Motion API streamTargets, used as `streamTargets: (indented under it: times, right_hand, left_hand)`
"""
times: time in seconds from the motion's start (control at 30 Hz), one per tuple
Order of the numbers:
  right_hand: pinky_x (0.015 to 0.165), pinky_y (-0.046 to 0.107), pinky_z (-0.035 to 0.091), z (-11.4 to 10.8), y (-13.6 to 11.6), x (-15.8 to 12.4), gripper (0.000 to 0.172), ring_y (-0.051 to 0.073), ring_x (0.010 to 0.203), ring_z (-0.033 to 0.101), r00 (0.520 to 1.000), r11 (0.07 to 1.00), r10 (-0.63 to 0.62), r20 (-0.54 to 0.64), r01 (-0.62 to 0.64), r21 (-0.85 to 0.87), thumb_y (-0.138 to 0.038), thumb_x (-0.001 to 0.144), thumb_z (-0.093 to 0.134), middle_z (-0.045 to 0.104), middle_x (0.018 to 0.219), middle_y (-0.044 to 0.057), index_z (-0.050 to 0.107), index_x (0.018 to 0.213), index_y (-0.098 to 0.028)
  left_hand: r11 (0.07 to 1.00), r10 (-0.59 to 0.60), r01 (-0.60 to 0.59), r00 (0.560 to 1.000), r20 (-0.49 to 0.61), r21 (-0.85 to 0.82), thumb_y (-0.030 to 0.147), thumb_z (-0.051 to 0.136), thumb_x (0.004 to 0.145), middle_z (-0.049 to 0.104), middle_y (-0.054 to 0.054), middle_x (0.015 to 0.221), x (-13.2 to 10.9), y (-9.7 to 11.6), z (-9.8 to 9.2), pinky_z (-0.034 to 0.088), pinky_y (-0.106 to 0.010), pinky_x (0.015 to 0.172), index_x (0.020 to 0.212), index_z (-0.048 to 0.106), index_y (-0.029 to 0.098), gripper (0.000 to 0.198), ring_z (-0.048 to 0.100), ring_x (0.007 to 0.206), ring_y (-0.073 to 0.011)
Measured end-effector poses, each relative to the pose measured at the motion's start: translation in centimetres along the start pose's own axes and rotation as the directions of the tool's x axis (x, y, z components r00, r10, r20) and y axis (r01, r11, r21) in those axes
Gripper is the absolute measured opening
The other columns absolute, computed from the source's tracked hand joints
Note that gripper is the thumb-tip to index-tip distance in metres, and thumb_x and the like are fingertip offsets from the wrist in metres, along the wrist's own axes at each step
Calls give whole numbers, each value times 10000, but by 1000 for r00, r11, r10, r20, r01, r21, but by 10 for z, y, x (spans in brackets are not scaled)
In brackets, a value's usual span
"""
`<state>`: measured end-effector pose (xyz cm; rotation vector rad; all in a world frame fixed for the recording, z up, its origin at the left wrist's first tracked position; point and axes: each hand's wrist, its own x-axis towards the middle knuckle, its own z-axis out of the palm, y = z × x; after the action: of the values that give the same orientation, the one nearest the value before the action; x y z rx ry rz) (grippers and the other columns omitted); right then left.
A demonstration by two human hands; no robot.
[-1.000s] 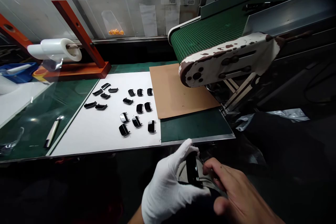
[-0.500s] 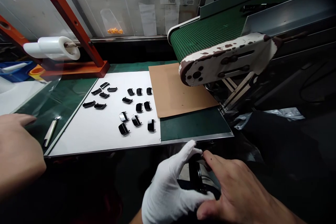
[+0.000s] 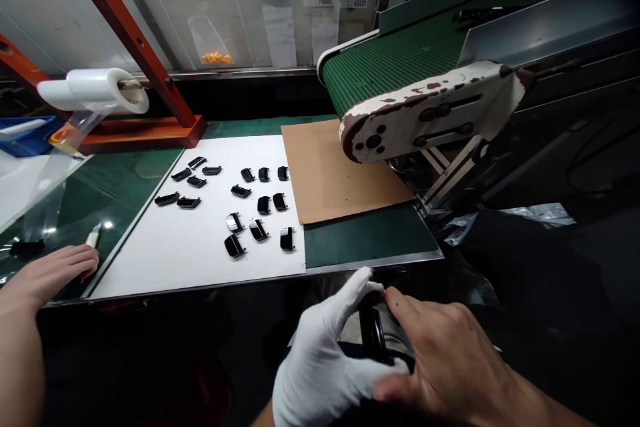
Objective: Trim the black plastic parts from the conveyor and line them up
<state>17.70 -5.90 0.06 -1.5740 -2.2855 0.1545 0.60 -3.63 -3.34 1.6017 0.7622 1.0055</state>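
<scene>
Gripping a glossy black elongated part, apparently plastic, just off the near edge of a dark green surface.
Spanning both ends with the white-gloved left hand, spread in a C. Curving the bare right hand toward the same ends; cannot tell if gripping. Lying between both hands, nearer the left, long axis running roughly away from the body.
</scene>
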Motion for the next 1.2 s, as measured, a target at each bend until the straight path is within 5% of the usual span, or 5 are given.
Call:
streamTargets:
  times: [0.27,0.47,0.77,1.2]
  right_hand:
    - [407,342,354,9,5,-2,1003,243,475,638,999,996,-26,-32,23,-82,-785,796,22,653,578,94,673,909,-31]
    - [423,337,307,12,6,-1,965,225,482,634,996,993,-53,-79,44,-111,-758,819,9,646,571,82,682,844,-67]
    - [439,342,229,15,7,2,881,189,423,567,990,978,-106,-96,86,-188,-702,860,-8,580,513,32,651,747,-130]
    - [418,334,218,17,6,7,735,167,388,511,970,964,-206,-133,177,-198,-595,937,58,531,467,12,574,607,-189]
  left_hand:
    - [996,-39,36,999,-32,-78,472,797,650,611,-70,1287,1,-5,3,420,-305,1074,1356,488,228,808,541,1224,-265]
    - [989,-105,98,993,-53,-109,281,868,606,617,-16,1284,0,-3,4,417,-233,1062,1333,511,276,810,574,1187,-222]
    - [953,-193,161,976,-102,-258,113,869,580,623,-11,1271,-1,-8,9,444,-273,1053,1299,545,292,809,574,1183,-246]
    - [780,-392,269,914,-105,-565,-2,862,523,687,-38,1127,3,-6,13,554,-221,865,1233,611,255,796,665,1006,-231]
